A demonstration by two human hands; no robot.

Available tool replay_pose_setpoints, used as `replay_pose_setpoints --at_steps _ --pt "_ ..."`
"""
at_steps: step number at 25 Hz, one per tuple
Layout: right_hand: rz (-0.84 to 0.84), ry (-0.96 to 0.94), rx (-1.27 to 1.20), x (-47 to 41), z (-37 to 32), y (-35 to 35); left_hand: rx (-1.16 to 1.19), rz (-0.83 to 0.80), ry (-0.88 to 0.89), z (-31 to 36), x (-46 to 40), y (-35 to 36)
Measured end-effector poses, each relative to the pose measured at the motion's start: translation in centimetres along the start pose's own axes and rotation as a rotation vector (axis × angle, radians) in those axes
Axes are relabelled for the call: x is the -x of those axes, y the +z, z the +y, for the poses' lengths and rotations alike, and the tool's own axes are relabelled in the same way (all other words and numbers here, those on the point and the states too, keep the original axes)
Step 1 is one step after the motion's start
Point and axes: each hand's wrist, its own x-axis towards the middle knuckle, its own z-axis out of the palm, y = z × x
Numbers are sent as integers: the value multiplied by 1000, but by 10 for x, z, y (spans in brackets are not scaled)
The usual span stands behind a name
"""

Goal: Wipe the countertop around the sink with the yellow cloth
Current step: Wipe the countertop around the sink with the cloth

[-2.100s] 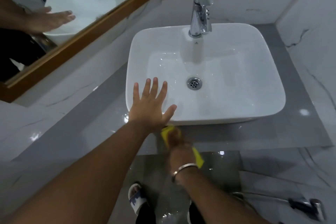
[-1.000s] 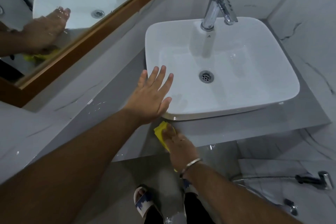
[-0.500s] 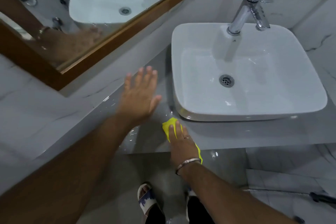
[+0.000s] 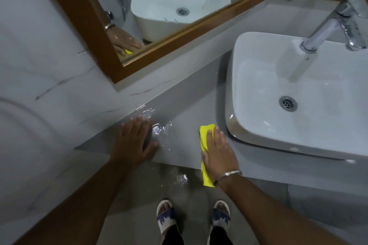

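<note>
Pressing down: we hold the yellow cloth (image 4: 205, 141) flat on the grey countertop (image 4: 185, 113) under our right hand (image 4: 218, 155), just beside the near left corner of the white sink (image 4: 258, 137).
Right hand: fingers (image 4: 217, 135) are stretched out and lie close together on top of the cloth — a flat palm press, not a pinch or a fist.
Left hand: our left hand (image 4: 133, 143) lies flat and spread on the bare countertop, well apart from the cloth, holding nothing.
Cloth position: one end shows past our fingertips; the other end hangs over the counter's front edge by our wrist.
Cloth handling: we judge it light, soft and limp, probably damp — best driven by palm pressure over its middle, since a loose end may fold or drag.
Surface: smooth, glossy and wet; a puddle (image 4: 159, 129) glints between our hands, so we expect it to be slippery.
Room: a wood-framed mirror (image 4: 95, 26) sits on the marble wall at left, a chrome tap (image 4: 328, 26) stands at the sink's far side, and our sandalled feet (image 4: 165, 219) stand on a wet grey floor.
</note>
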Motion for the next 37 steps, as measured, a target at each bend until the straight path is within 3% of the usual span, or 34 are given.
replay_pose_setpoints --at_steps 3,6,11,14,17,19,22,26,27,30,32,35,37 --pt "60 -25 30 -1 10 5 6 33 -59 -17 -8 7" --pt "86 76 -98 -28 -2 4 11 104 -37 -21 -9 16" --pt "182 89 -63 -139 -20 -25 37 159 -47 -25 -11 28" --pt "126 -147 83 -181 -50 -28 41 165 -28 -31 -17 32" --pt "55 -565 148 -124 -66 -10 35 154 -37 -31 -16 30" --pt "14 -666 97 -70 -49 -1 29 138 -42 -31 -15 29" --pt "119 -476 -4 -64 -18 -7 33 125 -42 -31 -14 27" --pt "171 65 -208 -167 -33 -42 48 133 -39 -32 -16 28" --pt "174 74 -199 -181 -40 -43 52 140 -43 -32 -16 29" --pt "130 -368 -37 -146 -52 -21 48 143 -54 -31 -14 29" --pt "65 -520 6 -80 -42 -4 45 143 -59 -30 -13 27" --pt "93 -513 30 -25 -12 5 43 140 -58 -29 -14 29" --pt "115 -303 23 -45 -11 1 36 145 -62 -30 -13 28"
